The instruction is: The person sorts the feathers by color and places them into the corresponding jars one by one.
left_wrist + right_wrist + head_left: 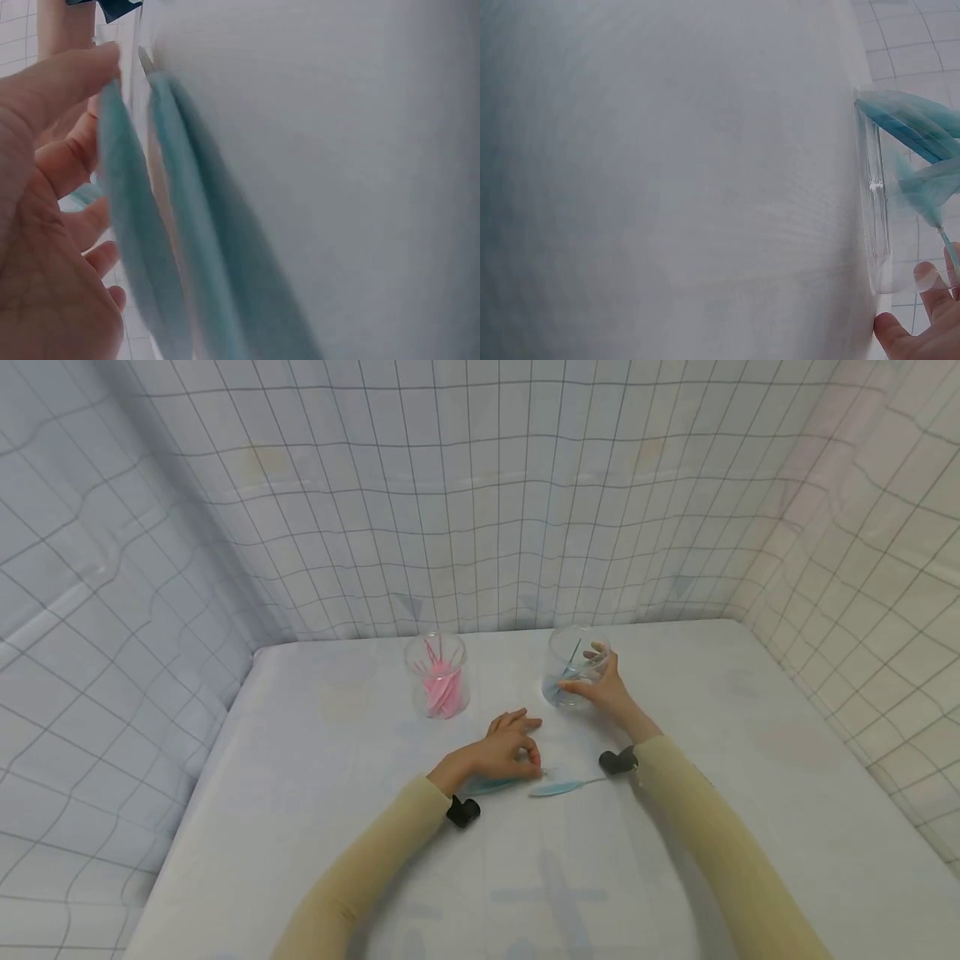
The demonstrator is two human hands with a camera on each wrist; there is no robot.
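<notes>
My left hand (508,753) is low over the table, pinching the end of a light blue feather (131,202) between thumb and forefinger, the other fingers spread. Close beside it in the left wrist view is a second blue feather (184,187). From the head view, a blue feather (555,788) lies on the table just right of that hand. My right hand (609,693) grips the right side of a clear round cup (558,652), thumb in front and fingers behind. Inside this cup are several blue feathers (911,124), one with its thin quill pointing up.
Left of the gripped cup stands another clear cup (417,693), holding several pink feathers (444,689). A white cloth covers the table (300,827). Grid-patterned white curtains (450,510) enclose the back and both sides. A dark wrist camera (617,761) sits near the loose blue feather.
</notes>
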